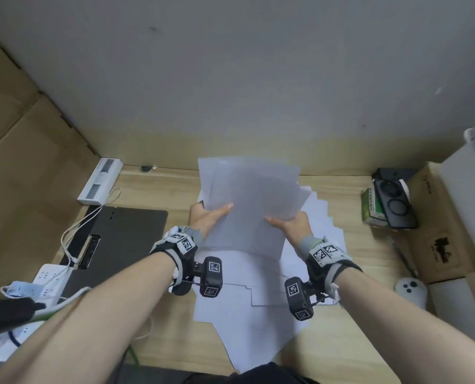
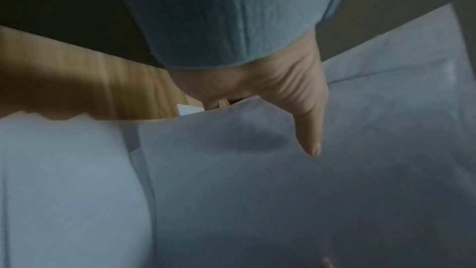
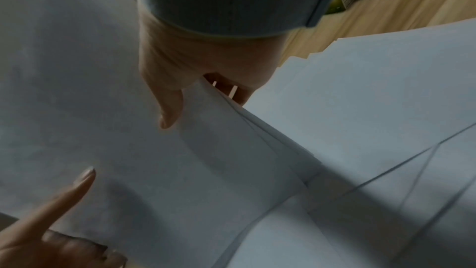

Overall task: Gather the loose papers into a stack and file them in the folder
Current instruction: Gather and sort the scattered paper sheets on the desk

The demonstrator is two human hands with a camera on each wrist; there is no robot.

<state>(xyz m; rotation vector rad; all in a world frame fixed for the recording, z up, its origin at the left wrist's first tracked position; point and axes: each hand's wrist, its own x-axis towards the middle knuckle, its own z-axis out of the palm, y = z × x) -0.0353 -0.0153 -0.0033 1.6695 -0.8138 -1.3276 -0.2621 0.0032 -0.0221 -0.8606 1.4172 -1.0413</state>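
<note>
Over the wooden desk (image 1: 158, 187), both the left hand (image 1: 207, 217) and right hand (image 1: 291, 225) pinch the lifted papers (image 1: 247, 195), thumbs on top, to square them, the folder (image 1: 125, 239) waiting at nine o'clock.

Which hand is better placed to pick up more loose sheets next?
Probably right. Both hands pinch the lifted sheets, but the right hand sits directly above the fanned loose papers; the left hand is farther away.

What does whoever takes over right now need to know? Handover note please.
Left hand and right hand both grip a held sheaf of papers, lifted above the desk, edges uneven.
More loose sheets lie fanned on the desk under and right of the hands.
Folder lies on the desk at left, untouched.
Done: part gathered.
Left: collect the rest, square the stack, file it.
</note>
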